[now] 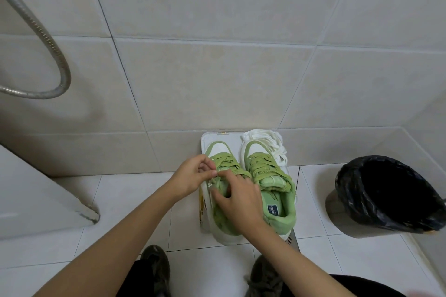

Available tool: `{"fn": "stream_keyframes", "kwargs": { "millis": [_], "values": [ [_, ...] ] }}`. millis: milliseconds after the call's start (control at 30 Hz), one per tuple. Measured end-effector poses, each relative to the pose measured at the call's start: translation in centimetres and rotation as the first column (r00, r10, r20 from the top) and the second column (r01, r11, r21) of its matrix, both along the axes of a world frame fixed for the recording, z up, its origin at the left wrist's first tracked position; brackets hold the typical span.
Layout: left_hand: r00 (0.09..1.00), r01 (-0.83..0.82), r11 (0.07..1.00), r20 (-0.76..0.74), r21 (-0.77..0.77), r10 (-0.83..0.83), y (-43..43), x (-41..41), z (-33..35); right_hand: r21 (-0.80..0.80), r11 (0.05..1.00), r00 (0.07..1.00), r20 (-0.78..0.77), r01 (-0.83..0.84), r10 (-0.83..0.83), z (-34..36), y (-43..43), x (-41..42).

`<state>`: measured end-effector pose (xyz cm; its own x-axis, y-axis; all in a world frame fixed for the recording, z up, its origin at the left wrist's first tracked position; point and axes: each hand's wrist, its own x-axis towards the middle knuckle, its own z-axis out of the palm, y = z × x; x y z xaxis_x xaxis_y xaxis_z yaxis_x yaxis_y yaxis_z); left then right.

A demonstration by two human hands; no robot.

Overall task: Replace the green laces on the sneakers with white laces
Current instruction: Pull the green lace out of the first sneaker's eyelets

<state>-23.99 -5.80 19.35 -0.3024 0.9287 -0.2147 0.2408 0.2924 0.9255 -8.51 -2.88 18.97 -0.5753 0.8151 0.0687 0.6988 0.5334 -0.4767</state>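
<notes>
I see the left hand [193,175] pinching a green lace [228,164] at the top of the left sneaker [218,149]. The right hand [239,200] grips that shoe's tongue, fingers curled, hiding its opening. Both sneakers stand on a white tray [212,137] on pale floor tiles by a beige tiled wall. White laces [263,138] bunch at the tray's far right corner, behind the right sneaker [277,200]. Right of the tray stands a black-lined bin [386,198]; far left, a shower hose [48,43], cut off.

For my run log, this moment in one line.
left hand: pinches green lace on left sneaker | right hand: holds that sneaker | white laces: piled behind right sneaker
</notes>
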Motion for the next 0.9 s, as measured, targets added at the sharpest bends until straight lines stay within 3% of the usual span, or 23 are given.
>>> {"fn": "stream_keyframes", "kwargs": {
  "millis": [133,300,400,533,667,767,900],
  "values": [
    [0.995,-0.017,0.997,0.098,-0.072,0.024,-1.3,0.7,-0.7,-0.099,0.995,0.998,-0.06,-0.009,0.003,0.2,-0.4,0.3],
    [0.981,-0.053,0.988,0.179,-0.147,0.079,-3.1,1.0,-1.0,-0.279,0.925,0.958,-0.193,-0.259,0.21,1.9,2.5,1.1],
    [0.97,-0.109,0.986,0.204,-0.123,0.133,-4.1,1.4,-1.1,-0.292,0.878,0.925,-0.143,-0.378,0.351,3.5,4.9,0.3],
    [0.975,-0.063,0.992,0.203,-0.111,0.085,-4.3,2.6,-1.6,-0.316,0.792,0.833,0.011,-0.522,0.553,3.8,6.1,-1.5],
    [0.95,-0.123,0.989,0.277,-0.088,0.142,-4.2,3.8,-2.5,-0.304,0.794,0.827,0.034,-0.527,0.562,3.0,6.6,-1.8],
    [0.92,-0.137,0.982,0.35,-0.131,0.175,-4.1,4.0,-2.6,-0.404,0.737,0.809,-0.012,-0.542,0.588,3.2,7.1,-1.6],
    [0.889,-0.137,0.972,0.41,-0.189,0.205,-3.8,3.9,-2.4,-0.472,0.705,0.783,0.048,-0.53,0.62,3.5,8.0,-1.8]
  ]
}}
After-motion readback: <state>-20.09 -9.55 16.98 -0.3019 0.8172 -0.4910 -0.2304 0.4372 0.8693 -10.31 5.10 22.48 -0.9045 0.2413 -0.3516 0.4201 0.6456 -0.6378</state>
